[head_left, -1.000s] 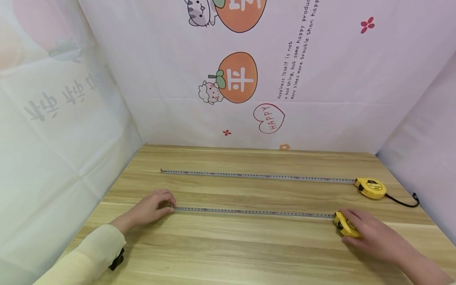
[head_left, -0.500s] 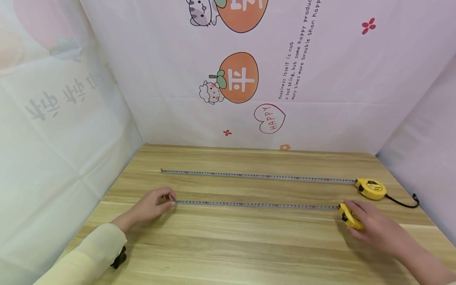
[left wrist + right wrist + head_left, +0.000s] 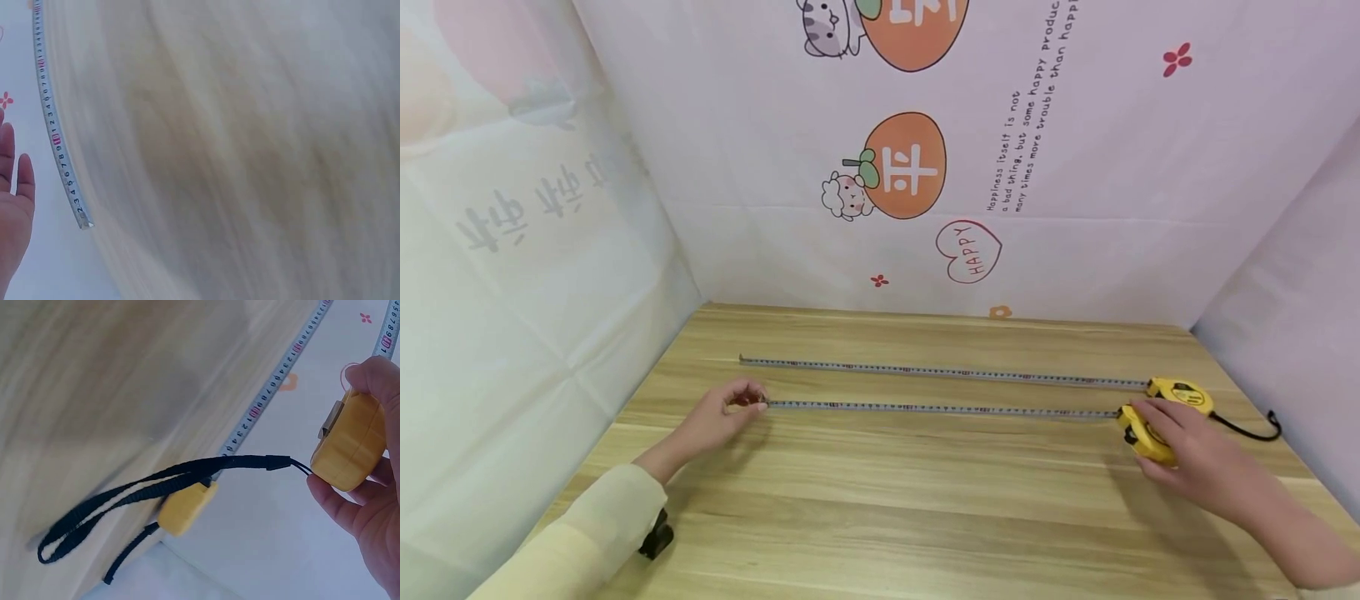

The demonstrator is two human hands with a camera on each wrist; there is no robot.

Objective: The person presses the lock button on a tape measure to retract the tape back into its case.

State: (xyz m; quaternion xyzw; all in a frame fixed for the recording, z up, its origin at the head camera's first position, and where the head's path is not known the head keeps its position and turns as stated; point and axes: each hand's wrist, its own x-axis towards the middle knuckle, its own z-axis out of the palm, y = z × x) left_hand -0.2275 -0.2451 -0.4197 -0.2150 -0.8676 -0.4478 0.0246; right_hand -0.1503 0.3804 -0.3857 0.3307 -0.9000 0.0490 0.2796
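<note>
1. While gripping the near case [image 3: 1146,442] in the right hand [image 3: 1206,460] and pinching the end of the near blade [image 3: 907,408] in the left hand [image 3: 718,421], held that blade stretched along a 9-to-3 o'clock axis.
2. Ran it almost parallel to the far blade [image 3: 966,373], near it on the 6 o'clock side, with a slightly wider gap at the left end; judged that gap the relation to mind for any further shift.
3. Had the near blade leading off toward 3 o'clock from the left hand, with thumb and finger together on its tip; faced the far blade's hook end [image 3: 85,224] at about 11 o'clock from those fingertips, untouched.
4. Clamped the near case between curled right fingers and thumb, with its blade heading off toward 9 o'clock.
5. Had the far case [image 3: 1183,392] on the table [image 3: 925,508] at about 12 o'clock from the right hand, much nearer to that hand than to the left, and apart from the near case in the right wrist view.
6. Let the near case's strap [image 3: 250,462] dangle in a loop.
7. Seemed, judging by shadow, to hold the near case above the table.
</note>
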